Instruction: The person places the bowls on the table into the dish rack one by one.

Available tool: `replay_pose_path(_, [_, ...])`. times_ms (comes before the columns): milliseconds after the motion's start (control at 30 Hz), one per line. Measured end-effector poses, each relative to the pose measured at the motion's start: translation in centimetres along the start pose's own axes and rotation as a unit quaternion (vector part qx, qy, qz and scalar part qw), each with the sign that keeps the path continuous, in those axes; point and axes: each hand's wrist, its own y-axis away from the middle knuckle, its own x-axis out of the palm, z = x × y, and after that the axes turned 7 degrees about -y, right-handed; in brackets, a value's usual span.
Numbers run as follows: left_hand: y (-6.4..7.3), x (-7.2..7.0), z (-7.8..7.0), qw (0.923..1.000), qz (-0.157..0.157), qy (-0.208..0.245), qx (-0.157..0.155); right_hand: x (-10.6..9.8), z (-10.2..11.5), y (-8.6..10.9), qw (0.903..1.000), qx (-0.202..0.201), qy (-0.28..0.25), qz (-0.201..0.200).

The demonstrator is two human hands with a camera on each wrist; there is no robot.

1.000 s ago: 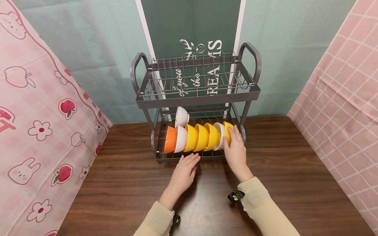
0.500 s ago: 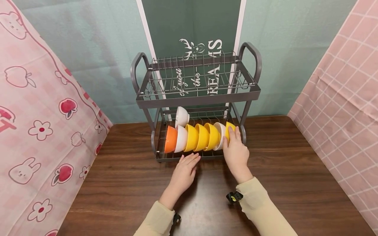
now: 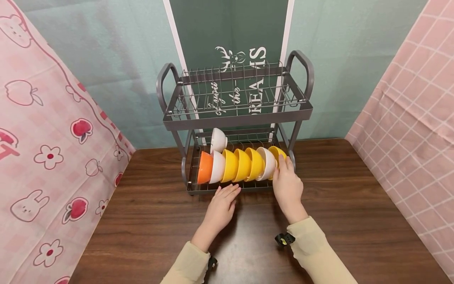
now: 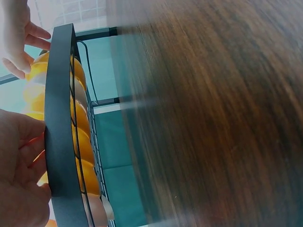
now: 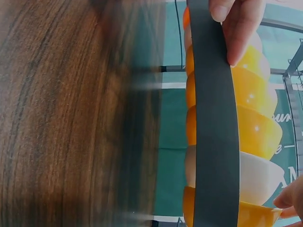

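Note:
My right hand [image 3: 288, 189] is at the right end of the bowl row, its thumb and fingers holding the rim of the end yellow bowl [image 3: 278, 153]. In the right wrist view, fingertips [image 5: 287, 195] meet that bowl's rim. My left hand [image 3: 219, 208] rests with extended fingers on the front rail of the dish rack [image 3: 227, 192]; the left wrist view shows its fingers against the dark rail [image 4: 61, 142]. Bowls stand on their sides along the lower tier: an orange bowl [image 3: 205, 168], a white bowl [image 3: 217, 167], several yellow bowls [image 3: 242, 165] and another white bowl [image 3: 267, 162].
Behind the row, one more white bowl [image 3: 218, 140] leans at the back left of the lower tier. Above it is the rack's wire upper tier [image 3: 237, 94], with a curved handle at each end. The rack stands on a wooden table [image 3: 159, 236] before a green cloth backdrop [image 3: 337, 79].
The end yellow bowl has tipped and shifted slightly right, showing more of the white bowl beside it. My right hand has moved right with it. My left hand has stayed in place.

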Motion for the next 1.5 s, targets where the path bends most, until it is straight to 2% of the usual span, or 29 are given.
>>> replay_pose_path(300, [0.0,-0.3,0.1,0.9998,0.018,-0.009,0.003,-0.3,-0.4,0.4,0.9997,-0.021,-0.008,-0.010])
replay_pose_path(500, [-0.1,-1.5,0.2,0.9977,0.062,-0.021,0.017,-1.1,-0.4,0.4,0.9995,-0.028,-0.012,0.002])
replay_pose_path(600, [-0.3,-2.3,0.4,0.9969,0.070,-0.027,0.025,-1.7,-0.5,0.2,0.9993,-0.030,-0.018,0.016])
replay_pose_path(700, [-0.5,-3.2,0.7,0.9977,0.050,-0.031,0.034,-2.4,-0.7,0.1,0.9988,-0.031,-0.023,0.029])
replay_pose_path(933, [-0.4,-5.5,2.2,0.9979,-0.037,-0.033,0.042,-3.7,-1.5,0.1,0.9968,-0.032,-0.031,0.067])
replay_pose_path(1033, [-0.4,-6.4,3.3,0.9968,-0.063,-0.041,0.028,-4.2,-1.7,0.0,0.9948,-0.029,-0.034,0.091])
replay_pose_path(1133, [-0.5,-7.3,4.4,0.9964,-0.067,-0.052,0.000,-4.6,-1.9,-0.3,0.9924,-0.029,-0.035,0.115])
replay_pose_path(1367, [-1.1,-8.6,6.3,0.9921,-0.017,-0.083,-0.093,-5.4,-2.0,-1.5,0.9844,-0.041,-0.017,0.170])
replay_pose_path(1500, [-1.0,-9.2,7.1,0.9869,0.011,-0.098,-0.128,-5.7,-1.7,-2.2,0.9786,-0.041,0.003,0.202])
